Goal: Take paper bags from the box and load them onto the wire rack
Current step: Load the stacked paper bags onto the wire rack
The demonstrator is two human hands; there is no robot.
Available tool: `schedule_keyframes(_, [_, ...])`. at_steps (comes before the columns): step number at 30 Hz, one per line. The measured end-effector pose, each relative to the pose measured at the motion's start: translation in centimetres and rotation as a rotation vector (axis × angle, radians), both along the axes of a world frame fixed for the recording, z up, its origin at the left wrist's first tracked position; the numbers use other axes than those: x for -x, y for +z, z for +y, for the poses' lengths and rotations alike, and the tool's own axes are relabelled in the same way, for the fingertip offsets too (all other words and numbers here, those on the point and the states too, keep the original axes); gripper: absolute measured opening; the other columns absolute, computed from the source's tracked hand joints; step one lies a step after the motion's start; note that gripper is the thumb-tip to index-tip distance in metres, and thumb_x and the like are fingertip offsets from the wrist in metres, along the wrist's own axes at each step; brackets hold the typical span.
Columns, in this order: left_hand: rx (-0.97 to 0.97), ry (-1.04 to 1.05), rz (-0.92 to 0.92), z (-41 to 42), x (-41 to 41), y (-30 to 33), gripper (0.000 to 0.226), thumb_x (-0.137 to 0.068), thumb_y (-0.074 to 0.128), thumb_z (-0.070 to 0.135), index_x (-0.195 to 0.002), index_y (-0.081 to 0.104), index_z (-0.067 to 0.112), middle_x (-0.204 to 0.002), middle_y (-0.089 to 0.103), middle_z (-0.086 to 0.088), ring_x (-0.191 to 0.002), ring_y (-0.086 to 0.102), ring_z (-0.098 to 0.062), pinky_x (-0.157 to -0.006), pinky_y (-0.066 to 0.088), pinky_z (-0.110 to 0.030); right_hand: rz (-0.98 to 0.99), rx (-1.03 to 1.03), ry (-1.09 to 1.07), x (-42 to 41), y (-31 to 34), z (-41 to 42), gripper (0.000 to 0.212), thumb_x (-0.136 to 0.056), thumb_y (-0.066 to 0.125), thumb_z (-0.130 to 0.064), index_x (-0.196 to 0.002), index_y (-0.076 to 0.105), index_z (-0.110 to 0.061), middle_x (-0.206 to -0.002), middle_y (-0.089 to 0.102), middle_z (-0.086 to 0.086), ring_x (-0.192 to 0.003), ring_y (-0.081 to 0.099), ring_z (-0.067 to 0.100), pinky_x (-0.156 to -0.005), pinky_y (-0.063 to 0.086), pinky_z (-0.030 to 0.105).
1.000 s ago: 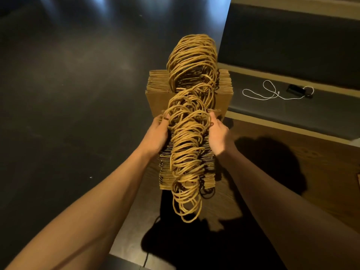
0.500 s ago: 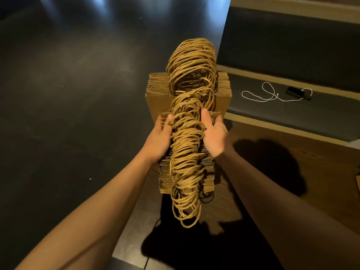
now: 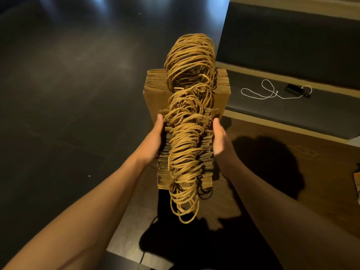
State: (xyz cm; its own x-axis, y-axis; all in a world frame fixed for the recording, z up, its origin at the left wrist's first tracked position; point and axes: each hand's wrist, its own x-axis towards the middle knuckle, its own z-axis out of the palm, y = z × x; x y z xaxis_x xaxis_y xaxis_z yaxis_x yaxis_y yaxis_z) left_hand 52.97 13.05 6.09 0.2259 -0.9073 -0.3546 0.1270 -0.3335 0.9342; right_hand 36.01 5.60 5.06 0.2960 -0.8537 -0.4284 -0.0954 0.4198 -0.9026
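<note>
A long row of brown paper bags stands on edge, their twisted rope handles (image 3: 187,145) piled in a tangled ridge along the top. The nearer bundle of paper bags (image 3: 207,173) sits lower than the taller far bundle (image 3: 155,100). My left hand (image 3: 153,142) grips the nearer bundle's left side, with the thumb along its top edge. On the right side my right hand (image 3: 221,141) grips the same bundle the same way. The fingers of both hands are hidden behind the bags. I see neither a box nor a wire rack.
The bags rest on a wooden surface (image 3: 282,178). A dark floor (image 3: 68,94) spreads to the left. At the right a dark ledge (image 3: 253,110) carries a white cord (image 3: 266,93) and a small black device (image 3: 294,88). A black cable (image 3: 148,248) trails below the bags.
Both hands have slid off the top of the handles and outward to the sides of the nearer bundle, with the thumbs now over its top edges.
</note>
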Motion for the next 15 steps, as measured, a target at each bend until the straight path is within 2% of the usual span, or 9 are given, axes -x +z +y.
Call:
schedule_keyframes(2, [0.001,0.083,0.159,-0.2,0.1,0.3,0.058,-0.103,0.014,0.057,-0.115,0.063,0.028,-0.106,0.075,0.009,-0.104,0.069,-0.008,-0.091,0.053,-0.028,-0.03,-0.097,-0.017,-0.7,0.9,-0.2,0.086,-0.08,0.041,-0.076,-0.147,0.039,-0.021,-0.148,0.046,0.002,-0.136,0.041,0.02,-0.118,0.027,0.043])
schedule_keyframes(4, [-0.034,0.177,0.24,0.4,-0.4,-0.2,0.06,-0.103,0.012,0.056,-0.116,0.059,0.022,-0.096,0.077,0.005,-0.09,0.073,-0.009,-0.072,0.057,-0.023,-0.038,-0.134,-0.018,-0.5,1.3,-0.3,0.069,-0.098,0.028,-0.062,-0.15,0.033,-0.017,-0.15,0.039,-0.002,-0.137,0.035,0.016,-0.114,0.024,0.03])
schedule_keyframes(5, [-0.072,0.207,0.266,0.9,-0.6,-0.6,0.063,-0.102,0.013,0.058,-0.123,0.058,0.019,-0.103,0.076,0.002,-0.094,0.072,-0.012,-0.077,0.058,-0.026,-0.073,-0.164,-0.02,0.1,1.1,-0.3,0.065,-0.101,0.021,-0.056,-0.15,0.031,-0.015,-0.148,0.039,-0.004,-0.136,0.035,0.015,-0.105,0.025,0.025])
schedule_keyframes(6, [-0.115,0.25,0.266,1.5,-0.9,-1.0,0.067,-0.1,0.017,0.063,-0.134,0.054,0.018,-0.119,0.071,-0.002,-0.107,0.067,-0.016,-0.092,0.053,-0.033,-0.089,-0.202,-0.042,0.9,0.5,0.0,0.064,-0.102,0.018,-0.055,-0.151,0.03,-0.015,-0.149,0.039,0.0,-0.136,0.036,0.019,-0.098,0.03,0.027])
schedule_keyframes(7, [-0.165,0.243,0.255,2.0,-1.2,-1.9,0.071,-0.097,0.023,0.069,-0.142,0.048,0.021,-0.134,0.063,-0.003,-0.122,0.059,-0.019,-0.108,0.042,-0.042,-0.088,-0.237,-0.052,1.3,-0.1,0.2,0.065,-0.101,0.017,-0.057,-0.15,0.031,-0.016,-0.149,0.041,0.002,-0.136,0.039,0.024,-0.095,0.032,0.029])
schedule_keyframes(9, [-0.238,0.182,0.226,3.0,-1.3,-4.6,0.073,-0.086,0.036,0.079,-0.138,0.055,0.031,-0.143,0.056,0.0,-0.134,0.049,-0.022,-0.118,0.024,-0.053,0.0,-0.343,-0.038,1.7,-1.8,1.0,0.07,-0.097,0.022,-0.065,-0.147,0.039,-0.019,-0.142,0.049,0.0,-0.132,0.045,0.03,-0.099,0.037,0.035])
schedule_keyframes(10, [-0.263,0.164,0.241,3.4,-1.1,-5.7,0.068,-0.086,0.038,0.078,-0.131,0.061,0.033,-0.139,0.06,0.001,-0.132,0.051,-0.022,-0.117,0.025,-0.053,0.033,-0.4,-0.013,1.7,-2.4,1.5,0.073,-0.093,0.025,-0.07,-0.144,0.044,-0.021,-0.141,0.052,0.003,-0.129,0.048,0.031,-0.105,0.039,0.041])
schedule_keyframes(12, [-0.301,0.205,0.283,3.9,0.3,-5.8,0.052,-0.098,0.04,0.062,-0.125,0.065,0.025,-0.128,0.067,-0.005,-0.116,0.063,-0.021,-0.107,0.04,-0.047,0.008,-0.46,-0.017,1.6,-3.7,2.3,0.071,-0.092,0.029,-0.071,-0.143,0.046,-0.024,-0.141,0.054,0.009,-0.128,0.051,0.031,-0.108,0.039,0.05])
schedule_keyframes(15, [-0.304,0.252,0.355,4.3,1.6,-6.3,0.038,-0.104,0.045,0.039,-0.123,0.061,0.01,-0.103,0.074,-0.011,-0.086,0.072,-0.019,-0.083,0.053,-0.038,-0.004,-0.46,-0.04,2.2,-4.7,3.4,0.053,-0.1,0.034,-0.053,-0.134,0.055,-0.018,-0.132,0.06,0.01,-0.119,0.056,0.029,-0.103,0.043,0.045])
